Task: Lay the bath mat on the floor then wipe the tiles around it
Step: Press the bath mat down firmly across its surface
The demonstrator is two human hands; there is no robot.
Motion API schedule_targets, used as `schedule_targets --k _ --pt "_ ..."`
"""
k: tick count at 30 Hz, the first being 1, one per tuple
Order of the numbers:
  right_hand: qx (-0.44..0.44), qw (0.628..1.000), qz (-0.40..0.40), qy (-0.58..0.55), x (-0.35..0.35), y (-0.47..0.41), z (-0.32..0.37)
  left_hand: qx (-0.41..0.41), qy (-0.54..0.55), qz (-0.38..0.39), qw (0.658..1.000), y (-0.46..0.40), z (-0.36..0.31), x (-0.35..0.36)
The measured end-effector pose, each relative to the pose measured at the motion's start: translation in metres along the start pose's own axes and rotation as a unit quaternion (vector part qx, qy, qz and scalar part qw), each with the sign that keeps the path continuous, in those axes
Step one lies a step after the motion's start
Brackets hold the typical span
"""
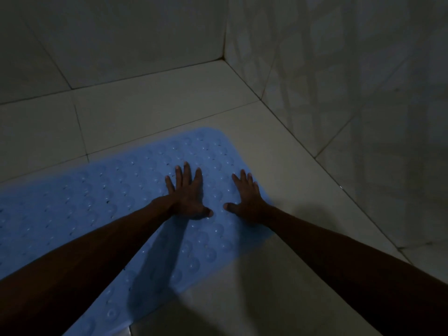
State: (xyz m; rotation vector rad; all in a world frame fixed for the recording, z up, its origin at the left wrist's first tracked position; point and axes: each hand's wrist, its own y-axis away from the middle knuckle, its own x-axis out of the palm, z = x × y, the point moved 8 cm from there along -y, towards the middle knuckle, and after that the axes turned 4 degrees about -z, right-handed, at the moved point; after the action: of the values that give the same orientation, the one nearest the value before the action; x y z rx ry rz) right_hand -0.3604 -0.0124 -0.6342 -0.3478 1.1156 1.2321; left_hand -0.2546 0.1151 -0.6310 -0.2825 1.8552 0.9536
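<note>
Both hands press flat, fingers spread straight: left hand [188, 192] and right hand [246, 198] side by side on the blue bath mat [116, 197], near its far right end. Beyond, pale floor tiles [155, 103] meet 2 tiled walls [339, 69] at a corner.

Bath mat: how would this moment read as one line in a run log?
stage: laying mat | bath mat: flat on floor tiles | left hand: pressing mat, fingers straight | right hand: pressing mat near its edge | wiping: not started, no cloth visible

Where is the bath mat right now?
In the head view the blue mat lies flat on the floor tiles, running from lower left toward the wall corner, with the left hand and right hand pressed on it.
</note>
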Motion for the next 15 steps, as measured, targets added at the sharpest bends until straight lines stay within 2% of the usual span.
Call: schedule_targets --k 2,5,8,15 --pt "0.006 1.0 0.006 -0.024 0.0 -0.001 0.0 0.001 -0.003 -0.001 1.0 0.002 -0.003 0.0" --pt "0.022 0.996 0.082 -0.024 -0.003 -0.006 -0.002 -0.005 -0.004 0.002 1.0 0.008 -0.005 -0.001" --pt "0.0 0.99 0.139 -0.018 -0.007 0.0 -0.001 -0.007 0.001 -0.001 1.0 0.012 -0.006 -0.002" --pt "-0.02 0.989 0.132 0.058 -0.001 0.0 0.004 0.0 0.039 -0.001 0.999 0.017 -0.008 0.001"
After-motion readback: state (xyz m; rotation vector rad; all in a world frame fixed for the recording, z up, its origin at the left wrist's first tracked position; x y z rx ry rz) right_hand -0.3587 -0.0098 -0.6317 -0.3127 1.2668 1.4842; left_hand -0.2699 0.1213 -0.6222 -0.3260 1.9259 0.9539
